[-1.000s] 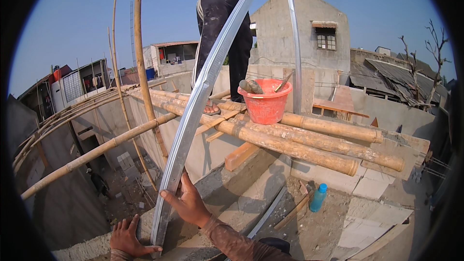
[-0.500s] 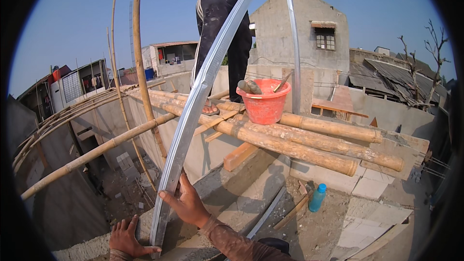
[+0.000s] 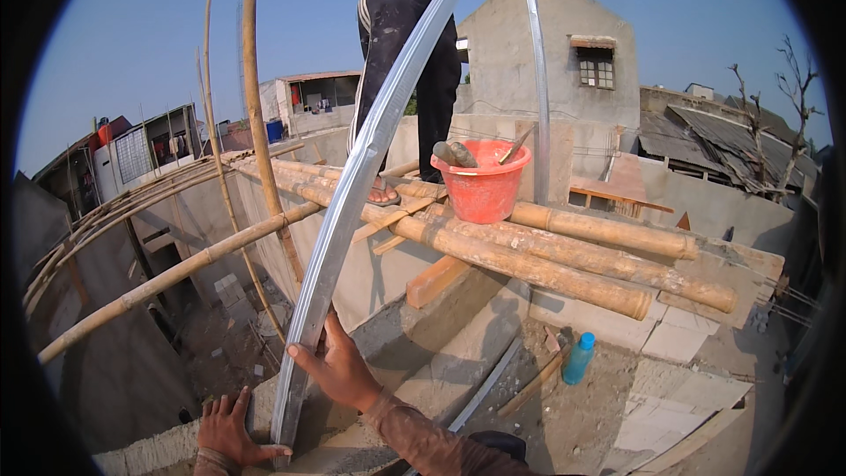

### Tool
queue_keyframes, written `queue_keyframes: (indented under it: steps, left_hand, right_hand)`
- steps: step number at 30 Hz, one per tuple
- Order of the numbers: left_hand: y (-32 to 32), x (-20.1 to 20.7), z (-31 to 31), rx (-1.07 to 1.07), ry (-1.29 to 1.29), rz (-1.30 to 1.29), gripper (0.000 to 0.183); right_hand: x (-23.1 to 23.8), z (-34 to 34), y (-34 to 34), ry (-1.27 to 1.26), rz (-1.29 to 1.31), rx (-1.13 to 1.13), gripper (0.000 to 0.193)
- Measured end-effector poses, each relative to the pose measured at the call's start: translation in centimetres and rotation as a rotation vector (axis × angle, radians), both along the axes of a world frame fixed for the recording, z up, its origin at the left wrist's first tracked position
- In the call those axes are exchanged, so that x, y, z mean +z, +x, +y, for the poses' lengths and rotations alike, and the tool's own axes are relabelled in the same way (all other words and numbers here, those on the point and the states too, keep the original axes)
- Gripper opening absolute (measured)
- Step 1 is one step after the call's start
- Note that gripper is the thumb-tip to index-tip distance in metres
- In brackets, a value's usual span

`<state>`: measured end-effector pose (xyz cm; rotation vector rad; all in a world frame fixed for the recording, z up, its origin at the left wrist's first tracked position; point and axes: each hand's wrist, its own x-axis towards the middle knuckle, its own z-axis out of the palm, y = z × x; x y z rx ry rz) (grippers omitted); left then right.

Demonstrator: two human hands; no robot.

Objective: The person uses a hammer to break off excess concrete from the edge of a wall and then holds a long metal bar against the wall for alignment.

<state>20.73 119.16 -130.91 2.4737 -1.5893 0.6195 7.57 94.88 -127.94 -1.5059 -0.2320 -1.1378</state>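
Observation:
A long, shiny galvanized metal channel [image 3: 359, 159] leans up from the top of a rough concrete wall [image 3: 150, 454] toward a person on the bamboo. Around its lower part my right hand [image 3: 342, 370] is closed, thumb on the near face and fingers behind the edge. Beside the channel's foot, my left hand [image 3: 231, 427] lies on the wall top with fingers spread. Its thumb reaches across to the bottom end of the channel. The person [image 3: 401, 44] ahead wears dark trousers and sandals; a hand shows near the channel's upper part, but its grip is cut off by the frame.
Thick bamboo poles [image 3: 564, 260] form a platform ahead, bearing a red bucket [image 3: 483, 189] with tools. A thinner bamboo pole [image 3: 176, 280] crosses at left above a deep drop. Below right lie a blue bottle [image 3: 578, 360] and another metal strip [image 3: 486, 386]. A second metal length [image 3: 535, 53] rises behind.

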Motion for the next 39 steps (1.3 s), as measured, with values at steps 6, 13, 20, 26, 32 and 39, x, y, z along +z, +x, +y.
queue_keyframes:
  steps: [6, 13, 20, 26, 32, 39]
  left_hand:
    - [-1.1, 0.0, -0.9, 0.037, 0.082, -0.072, 0.135]
    - [-2.3, -0.6, -3.2, 0.049, 0.090, -0.029, 0.133]
    - [-4.0, -0.9, -5.2, 0.047, 0.080, -0.025, 0.135]
    - [-4.2, -0.5, -7.7, -0.046, 0.030, -0.028, 0.135]
    - [-4.3, -0.6, -9.9, -0.078, 0.041, 0.003, 0.135]
    - [-4.4, -1.3, -11.4, -0.035, 0.057, 0.066, 0.137]
  right_hand:
    - [-0.3, -0.8, 0.0, 0.045, -0.032, 0.079, 0.075]
    - [-0.9, -2.3, -0.6, 0.008, -0.017, 0.074, 0.067]
    - [-1.2, -4.1, -1.8, -0.032, -0.018, 0.023, 0.065]
    - [-2.1, -6.5, -3.3, -0.041, 0.027, -0.016, 0.066]
    - [-2.9, -8.4, -4.3, -0.064, 0.087, -0.105, 0.068]
    - [-3.6, -9.7, -4.6, -0.001, 0.148, -0.050, 0.069]
